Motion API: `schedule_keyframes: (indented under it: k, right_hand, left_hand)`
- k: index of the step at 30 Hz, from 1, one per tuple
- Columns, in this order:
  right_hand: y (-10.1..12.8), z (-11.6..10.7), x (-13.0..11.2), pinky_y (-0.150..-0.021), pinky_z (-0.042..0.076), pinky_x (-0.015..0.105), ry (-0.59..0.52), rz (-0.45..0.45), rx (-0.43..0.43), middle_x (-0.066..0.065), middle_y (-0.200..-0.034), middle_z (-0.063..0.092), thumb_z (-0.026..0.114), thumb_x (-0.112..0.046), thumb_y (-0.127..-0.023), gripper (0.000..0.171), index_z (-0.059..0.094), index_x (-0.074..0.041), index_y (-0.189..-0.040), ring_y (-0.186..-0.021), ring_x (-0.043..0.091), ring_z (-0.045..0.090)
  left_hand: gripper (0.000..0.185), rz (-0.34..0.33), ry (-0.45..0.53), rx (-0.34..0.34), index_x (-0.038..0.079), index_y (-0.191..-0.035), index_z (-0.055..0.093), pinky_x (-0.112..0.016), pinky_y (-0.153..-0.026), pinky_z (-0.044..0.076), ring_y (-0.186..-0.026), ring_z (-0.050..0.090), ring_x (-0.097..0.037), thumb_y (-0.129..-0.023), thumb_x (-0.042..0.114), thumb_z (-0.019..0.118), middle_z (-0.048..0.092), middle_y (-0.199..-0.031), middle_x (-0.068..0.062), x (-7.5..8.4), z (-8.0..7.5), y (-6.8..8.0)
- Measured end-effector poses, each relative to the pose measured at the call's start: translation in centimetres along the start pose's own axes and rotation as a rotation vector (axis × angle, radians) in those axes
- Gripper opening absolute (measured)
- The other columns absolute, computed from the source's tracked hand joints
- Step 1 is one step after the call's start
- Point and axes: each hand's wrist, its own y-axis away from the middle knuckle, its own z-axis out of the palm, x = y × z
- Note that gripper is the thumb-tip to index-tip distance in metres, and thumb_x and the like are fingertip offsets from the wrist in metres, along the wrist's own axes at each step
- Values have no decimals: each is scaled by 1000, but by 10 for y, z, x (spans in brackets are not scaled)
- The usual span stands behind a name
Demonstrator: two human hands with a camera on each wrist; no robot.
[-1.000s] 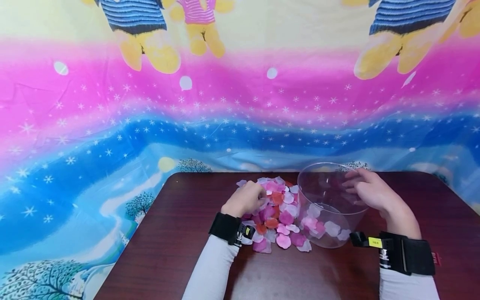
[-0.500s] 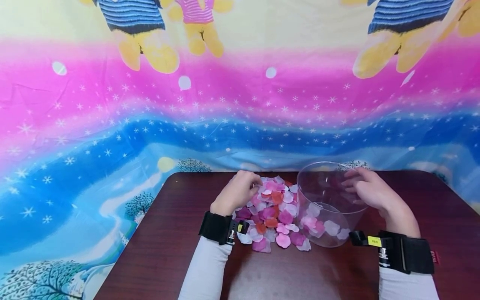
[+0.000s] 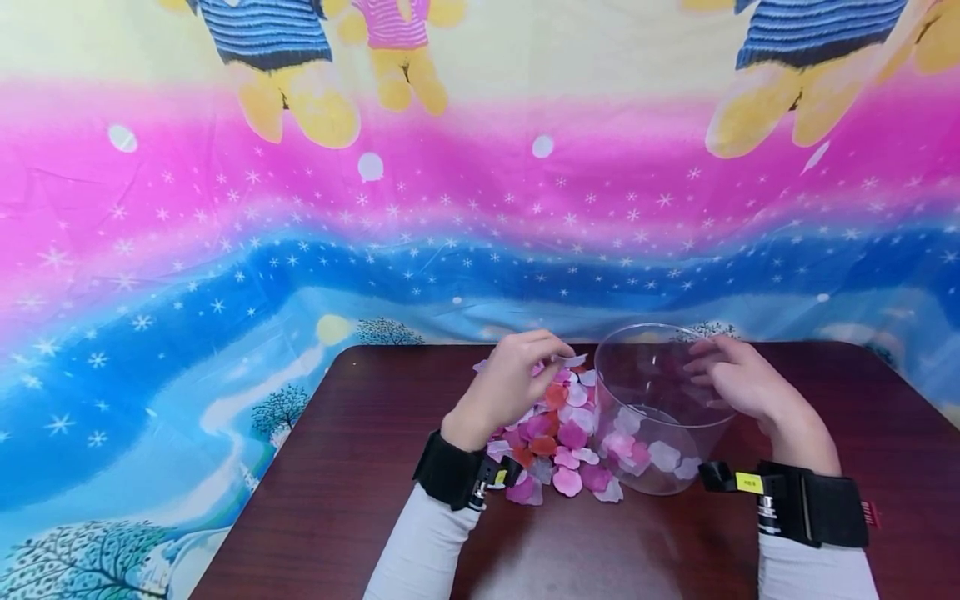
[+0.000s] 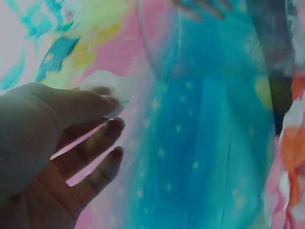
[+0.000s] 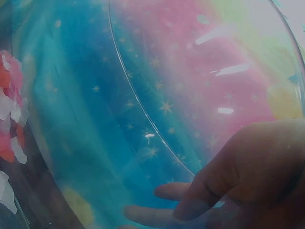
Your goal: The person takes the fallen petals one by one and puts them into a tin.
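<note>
While the left hand point(image 3: 510, 379) hangs above the heap of petals point(image 3: 555, 433) on the dark bench point(image 3: 337, 467) in the head view, its fingers pinch one pale petal point(image 3: 573, 360) just beside the rim of the clear tub point(image 3: 660, 408). The tub stands to the right of the heap, touching it, with a few petals lying on its bottom. The right hand point(image 3: 738, 383) grips the tub's far right wall, fingers curled round it. A bright starry cloth point(image 3: 225, 250) hangs behind the bench. In the left wrist view, the thumb and forefinger close on the white petal point(image 4: 112, 90), the other fingers point(image 4: 102, 136) loosely spread, and the tub's wall point(image 4: 162, 57) shows blurred ahead. In the right wrist view, the fingers point(image 5: 190, 200) press against the tub's clear wall point(image 5: 143, 109), with petals point(image 5: 9, 114) seen at the left edge.
</note>
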Motion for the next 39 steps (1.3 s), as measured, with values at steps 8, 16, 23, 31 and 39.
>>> schedule_keyframes:
  k: [8,16,23,31,39]
  right_hand:
    - [-1,0,-1,-85,58,50,2,-3,-2,42,-141,46,31,-5,-104,45,30,14,-144,-130,56,49]
    - [-1,1,-2,-85,58,50,17,0,8,41,-140,47,32,-4,-102,46,31,14,-144,-128,56,50]
    - [-2,0,-1,-85,58,50,9,-2,2,42,-140,46,31,-4,-103,45,31,15,-144,-129,56,50]
    - [0,1,1,-87,57,53,10,2,8,41,-141,46,31,-5,-104,44,31,14,-144,-129,57,49]
    - [0,0,1,-87,57,53,9,2,8,42,-141,46,31,-1,-99,47,31,14,-144,-130,57,48]
  left_hand:
    - [19,139,-60,21,8,-112,77,-21,-96,49,-103,67,-15,-93,7,75,75,-109,-2,22,23,-7]
    - [24,151,-134,-53,13,-118,77,-27,-102,46,-108,66,-13,-95,8,72,74,-115,2,27,30,-7]
    - [26,131,-67,-36,10,-120,75,-25,-102,48,-113,66,-16,-94,6,74,73,-118,-2,23,22,-7]
    - [21,-56,-23,-81,11,-116,75,-22,-85,53,-96,67,-11,-98,3,68,73,-113,-1,-11,1,3]
    - [21,-231,-127,-152,11,-111,77,-30,-86,54,-97,67,-17,-96,0,67,74,-108,-2,-46,-11,17]
